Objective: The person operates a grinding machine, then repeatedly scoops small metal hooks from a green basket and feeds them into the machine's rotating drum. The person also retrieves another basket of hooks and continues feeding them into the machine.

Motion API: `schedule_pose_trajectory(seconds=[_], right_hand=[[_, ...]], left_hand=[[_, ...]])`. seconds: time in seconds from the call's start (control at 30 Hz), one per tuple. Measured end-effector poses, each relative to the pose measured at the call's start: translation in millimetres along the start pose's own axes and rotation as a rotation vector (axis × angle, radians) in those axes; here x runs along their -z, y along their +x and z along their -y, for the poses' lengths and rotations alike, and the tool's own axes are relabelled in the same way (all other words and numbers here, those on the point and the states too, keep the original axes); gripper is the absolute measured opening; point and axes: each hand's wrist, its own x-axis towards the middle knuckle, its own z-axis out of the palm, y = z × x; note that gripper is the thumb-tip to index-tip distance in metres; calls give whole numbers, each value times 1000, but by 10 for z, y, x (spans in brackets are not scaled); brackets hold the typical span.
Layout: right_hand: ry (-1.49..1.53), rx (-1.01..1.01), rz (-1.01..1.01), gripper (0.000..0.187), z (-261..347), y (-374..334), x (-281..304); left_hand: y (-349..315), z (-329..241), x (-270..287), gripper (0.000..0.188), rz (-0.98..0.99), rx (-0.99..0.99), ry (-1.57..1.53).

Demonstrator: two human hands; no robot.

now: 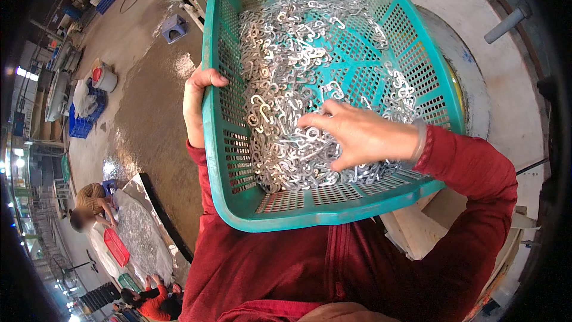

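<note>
Teal plastic basket (286, 222) – small silvery metal hooks (280, 98) inside, heaped thicker at left.

A head-worn fisheye camera is looking closely down into a turquoise perforated plastic basket (280, 222), catching wet brownish floor (158, 119) farther left.

A turquoise, rectangular plastic basket with rounded corners and perforated walls (286, 222) is facing upward with its open top. Many small, silver-grey metal hooks with ringed ends (280, 149) are lying inside in a loose tangle, heaping thickest along the basket's left side and near end, and thinning toward the centre right, where the latticed turquoise floor is showing through.
</note>
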Motion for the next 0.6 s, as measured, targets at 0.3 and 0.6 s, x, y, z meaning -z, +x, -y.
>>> schedule_pose_trajectory(seconds=[0.3, 0.6], right_hand=[[901, -74, -225, 54, -387, -149, 708], [1193, 37, -327, 57, -320, -199, 826]], left_hand=[[-39, -187, -206, 9, -230, 260, -44], [-27, -174, -153, 7, -182, 278, -183]])
